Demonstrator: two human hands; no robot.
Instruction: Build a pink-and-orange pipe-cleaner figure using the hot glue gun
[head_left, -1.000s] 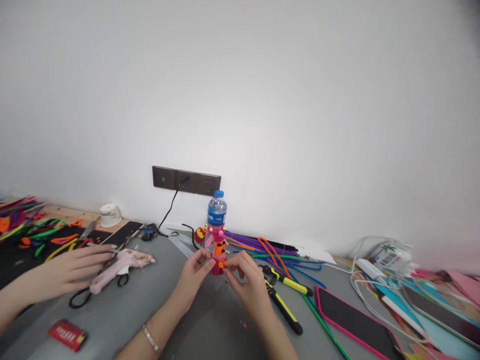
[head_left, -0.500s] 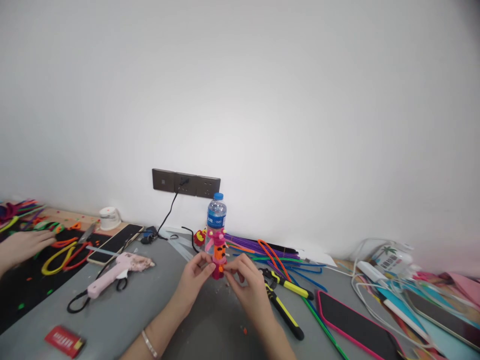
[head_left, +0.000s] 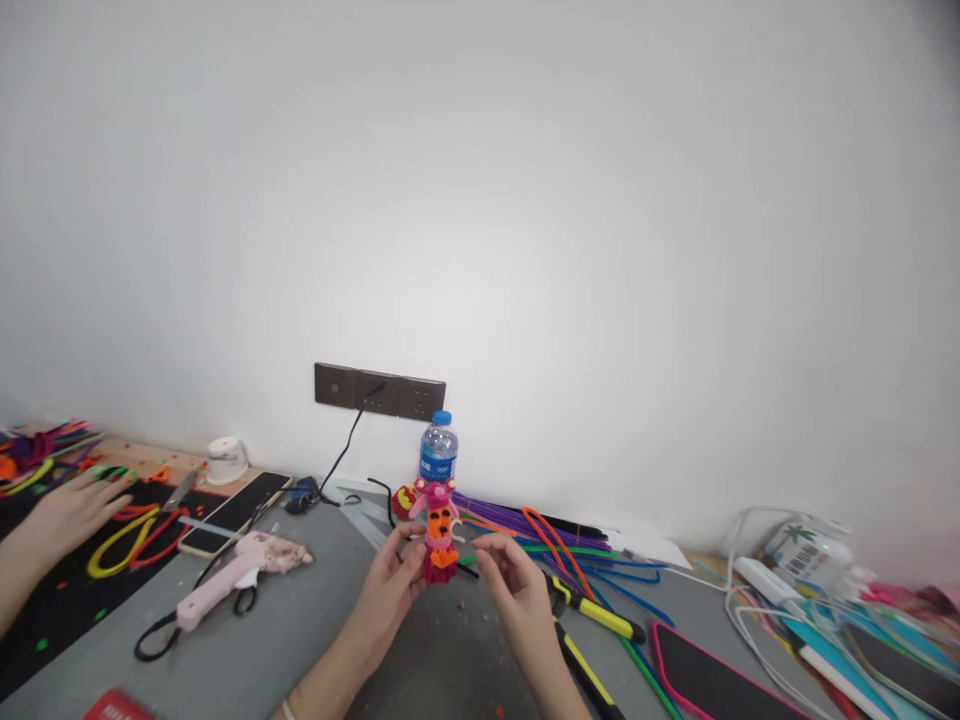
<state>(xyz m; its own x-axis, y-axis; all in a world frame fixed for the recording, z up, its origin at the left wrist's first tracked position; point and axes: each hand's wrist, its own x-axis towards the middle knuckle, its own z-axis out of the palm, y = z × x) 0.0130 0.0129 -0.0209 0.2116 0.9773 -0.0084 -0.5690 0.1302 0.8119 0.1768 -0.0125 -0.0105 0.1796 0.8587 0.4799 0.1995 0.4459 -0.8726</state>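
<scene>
Between my hands stands a small pipe-cleaner figure (head_left: 440, 530) with a pink top, an orange middle with black spots and a dark magenta base. My left hand (head_left: 386, 590) grips its left side near the base with thumb and fingers. To the right, my right hand (head_left: 517, 600) is apart from the figure, its thumb and forefinger curled close together; whether anything tiny is between them is too small to make out. A water bottle with a blue cap (head_left: 439, 447) rises right behind the figure.
A pink glue gun (head_left: 240, 570), scissors and a phone (head_left: 236, 512) lie left, with another person's hand (head_left: 75, 510) beyond. Right are pipe cleaners (head_left: 555, 545), yellow-black pliers (head_left: 600, 612), a pink-edged phone (head_left: 712, 675) and white cables.
My right hand has come away from the figure to the right. The figure's front shows more fully. The view has shifted slightly, and the other person's hand has moved a little.
</scene>
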